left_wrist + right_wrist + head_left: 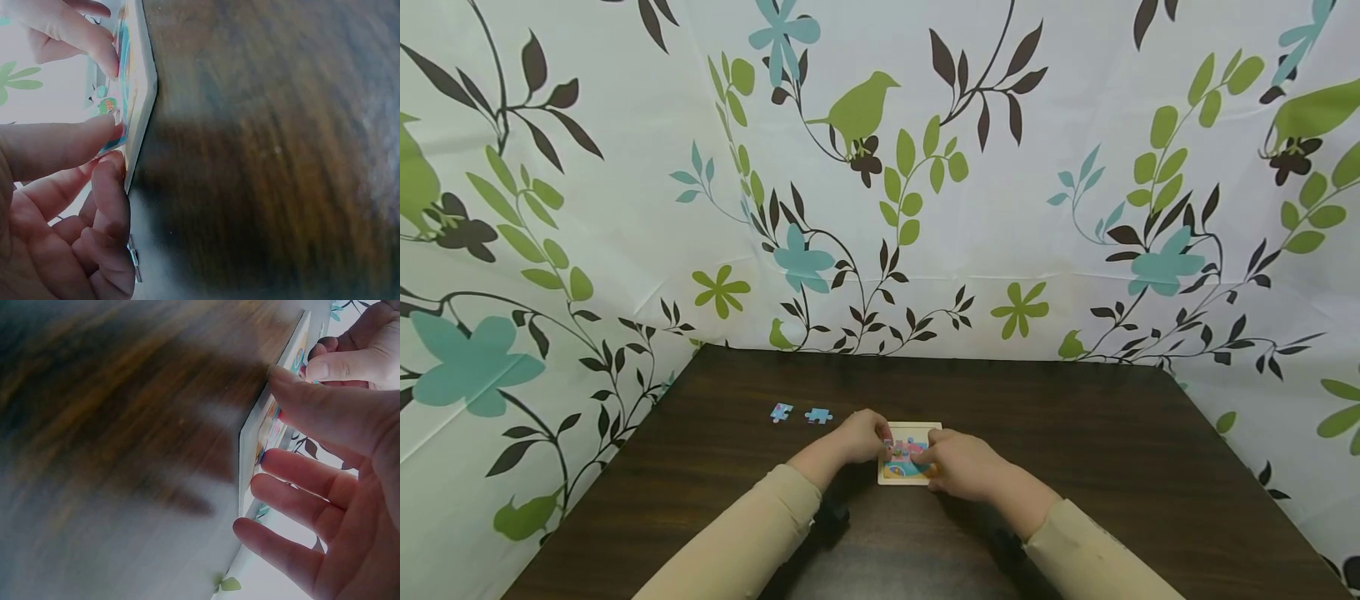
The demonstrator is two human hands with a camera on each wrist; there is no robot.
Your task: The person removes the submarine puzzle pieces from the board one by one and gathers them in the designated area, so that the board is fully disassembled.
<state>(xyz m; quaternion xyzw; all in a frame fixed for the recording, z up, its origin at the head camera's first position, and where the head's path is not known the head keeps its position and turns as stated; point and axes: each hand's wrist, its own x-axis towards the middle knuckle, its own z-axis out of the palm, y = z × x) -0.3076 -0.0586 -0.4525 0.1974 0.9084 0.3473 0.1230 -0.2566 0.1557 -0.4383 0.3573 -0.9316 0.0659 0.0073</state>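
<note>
A small wooden puzzle tray (910, 482) with a pale rim lies on the table, a colourful jigsaw picture partly filling it. At its left side my left hand (861, 437) pinches a jigsaw piece (110, 149) between thumb and index finger, low over the tray. The fingers hide much of that piece. My right hand (966, 463) rests at the tray's right side, one digit reaching over the picture. In the right wrist view its fingers (297, 515) are spread and fairly straight by the rim, the thumb overlapping the tray.
Two loose blue jigsaw pieces, a left one (781, 412) and a right one (818, 415), lie on the dark wooden table (1075, 433) left of the tray. A patterned cloth (925, 208) with birds and leaves hangs behind the table and along its sides.
</note>
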